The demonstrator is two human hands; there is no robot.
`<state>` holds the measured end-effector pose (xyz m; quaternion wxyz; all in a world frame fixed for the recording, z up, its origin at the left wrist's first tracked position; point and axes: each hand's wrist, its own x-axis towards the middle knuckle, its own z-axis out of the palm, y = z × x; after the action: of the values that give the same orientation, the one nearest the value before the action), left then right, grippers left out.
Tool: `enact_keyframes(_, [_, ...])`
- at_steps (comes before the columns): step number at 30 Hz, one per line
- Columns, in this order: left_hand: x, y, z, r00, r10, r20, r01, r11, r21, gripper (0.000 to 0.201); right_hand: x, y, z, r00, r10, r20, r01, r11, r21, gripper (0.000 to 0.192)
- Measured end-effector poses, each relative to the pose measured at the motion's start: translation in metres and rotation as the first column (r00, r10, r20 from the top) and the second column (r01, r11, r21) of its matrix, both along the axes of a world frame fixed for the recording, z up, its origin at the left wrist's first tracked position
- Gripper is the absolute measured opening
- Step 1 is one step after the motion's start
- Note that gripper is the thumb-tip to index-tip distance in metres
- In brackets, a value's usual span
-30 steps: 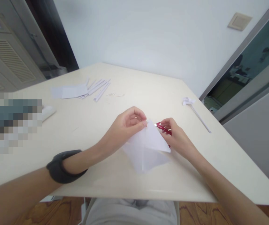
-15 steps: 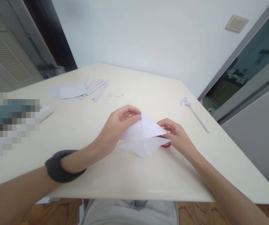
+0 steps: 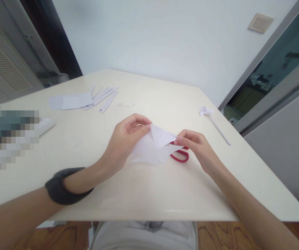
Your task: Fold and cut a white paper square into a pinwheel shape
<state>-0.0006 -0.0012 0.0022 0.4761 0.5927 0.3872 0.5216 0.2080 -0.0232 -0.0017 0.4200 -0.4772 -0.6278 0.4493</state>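
A white sheet of paper (image 3: pixel 149 149), cut inward from its corners into pointed flaps, is held above the table between both hands. My left hand (image 3: pixel 128 135) pinches its upper edge between thumb and fingers; a dark band sits on that wrist. With thumb and forefinger, my right hand (image 3: pixel 194 144) grips the tip of the upper right flap. Red-handled scissors (image 3: pixel 181 159) lie on the table just under the paper and beside my right hand. Their blades are hidden by the paper.
On the white table (image 3: pixel 149 194), flat paper sheets (image 3: pixel 73 101) and several paper sticks (image 3: pixel 105 99) lie at the back left, near small paper scraps (image 3: pixel 124 104). A paper pinwheel (image 3: pixel 206 111) on a stick lies at the right. A blurred-out object (image 3: pixel 8 135) occupies the left edge.
My right hand has closed on the tip of the paper's upper right flap. The red scissor handles show more now. My left hand still holds the paper.
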Motion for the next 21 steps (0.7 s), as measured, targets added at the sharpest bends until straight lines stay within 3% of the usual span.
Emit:
enact_keyframes(2, [0.0,-0.001,0.001,0.997,0.022,-0.069,-0.015,0.995,0.095,0.007,0.001,0.001,-0.001,1.0,-0.007,-0.006,0.008,1.0,0.005,0.014])
enact_keyframes(4, [0.0,-0.002,0.003,0.981,0.128,-0.145,-0.078,0.948,0.309,0.012,0.001,0.0,-0.001,1.0,-0.016,-0.007,0.017,1.0,0.011,0.013])
enact_keyframes(7, [-0.001,-0.006,0.008,0.91,0.341,-0.235,-0.116,0.755,0.645,0.018,0.0,-0.001,-0.002,1.0,-0.015,0.004,0.015,1.0,0.019,0.013])
enact_keyframes(13, [-0.003,-0.014,0.008,0.839,0.407,-0.36,0.113,0.517,0.849,0.023,-0.01,-0.007,-0.003,1.0,0.017,0.024,-0.017,0.999,0.035,0.015])
enact_keyframes(15, [-0.002,-0.013,0.003,0.8,0.382,-0.463,0.241,0.502,0.831,0.025,-0.013,-0.01,-0.002,0.999,0.036,0.032,-0.038,0.998,0.056,0.016])
enact_keyframes(18, [0.002,-0.011,-0.005,0.722,0.301,-0.623,0.382,0.578,0.721,0.018,-0.017,-0.013,-0.002,0.995,0.085,0.05,-0.09,0.991,0.098,0.017])
enact_keyframes(21, [0.005,-0.011,-0.011,0.728,0.21,-0.653,0.406,0.635,0.657,0.01,-0.019,-0.016,-0.001,0.991,0.122,0.053,-0.128,0.985,0.113,0.016])
